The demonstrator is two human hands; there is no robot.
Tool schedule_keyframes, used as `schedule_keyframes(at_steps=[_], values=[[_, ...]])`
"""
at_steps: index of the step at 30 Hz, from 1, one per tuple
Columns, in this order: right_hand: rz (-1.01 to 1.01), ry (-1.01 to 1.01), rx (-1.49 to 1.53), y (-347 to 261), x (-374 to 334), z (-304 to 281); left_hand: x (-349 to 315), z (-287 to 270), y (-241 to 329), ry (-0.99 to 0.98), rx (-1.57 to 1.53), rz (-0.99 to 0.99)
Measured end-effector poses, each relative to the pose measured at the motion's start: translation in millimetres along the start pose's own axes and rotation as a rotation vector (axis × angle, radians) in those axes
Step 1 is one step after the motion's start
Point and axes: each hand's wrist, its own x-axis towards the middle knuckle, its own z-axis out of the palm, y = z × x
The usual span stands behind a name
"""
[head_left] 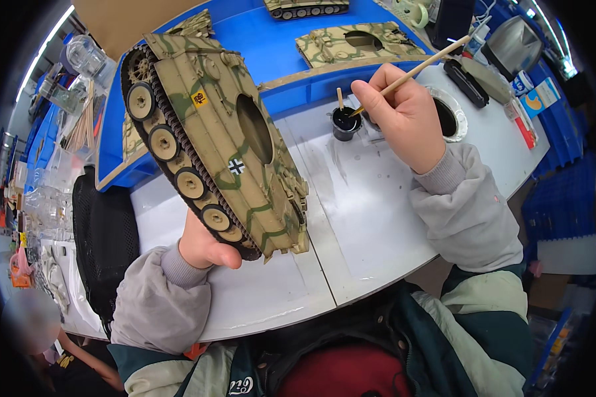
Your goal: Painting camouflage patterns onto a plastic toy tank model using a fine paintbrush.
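My left hand (204,243) grips a model tank hull (222,142) from below, tilted up above the table. The hull is tan with green camouflage stripes, and a round opening shows in its top. Tan road wheels and a dark track run along its left side. Most of my left fingers are hidden behind the model. My right hand (404,116) pinches a thin wooden-handled paintbrush (420,68). The brush tip dips into a small black paint cup (345,124), in which a wooden stick (340,98) also stands.
Behind the cup, a blue tray (298,92) holds more camouflaged tank hulls (361,45). A white-rimmed round container (458,112) stands beside my right hand. A black mesh bag (104,238) lies at the left. Farther right are a black case (467,83) and a kettle (514,46).
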Motion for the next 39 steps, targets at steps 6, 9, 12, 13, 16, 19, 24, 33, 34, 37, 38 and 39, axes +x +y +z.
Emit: schedule_keyframes(at_steps=[6,9,12,13,16,19,24,33,34,37,38,39], values=[[0.037,-0.061,-0.14,-1.2,0.5,2.3,-5.0,-8.1,-5.8,-0.027,-0.093,-0.027],[0.029,-0.062,-0.17,-1.2,0.8,2.4,-8.3,-11.2,-5.3,-0.054,-0.084,-0.06],[0.007,-0.055,-0.191,1.5,1.8,2.4,-10.1,-16.5,-9.3,-0.068,-0.088,-0.064],[-0.02,-0.05,-0.205,2.1,2.0,2.0,-10.6,-18.4,-10.8,-0.069,-0.088,-0.064],[-0.032,-0.046,-0.198,3.4,2.1,2.9,-13.0,-22.3,-14.5,-0.073,0.048,-0.016],[-0.022,-0.05,-0.224,2.3,2.0,2.2,-13.6,-23.0,-15.2,-0.057,0.045,-0.021],[0.0,-0.06,-0.208,2.1,1.6,2.1,-12.0,-21.2,-12.1,-0.061,0.057,-0.027],[-0.145,-0.035,0.394,-24.0,-19.3,12.9,0.8,0.1,1.7,0.002,-0.036,-0.053],[-0.245,-0.009,0.5,-28.5,-24.9,17.6,3.8,3.3,2.4,0.008,-0.038,-0.048],[-0.33,-0.16,0.508,-38.2,-36.5,21.2,8.1,6.6,3.5,0.029,-0.019,-0.046],[-0.403,-0.279,0.492,-40.5,-38.6,22.4,8.7,6.9,4.5,0.021,-0.002,-0.051],[-0.401,-0.277,0.496,-40.1,-40.8,26.4,9.3,8.0,5.6,0.031,0.009,-0.067]])
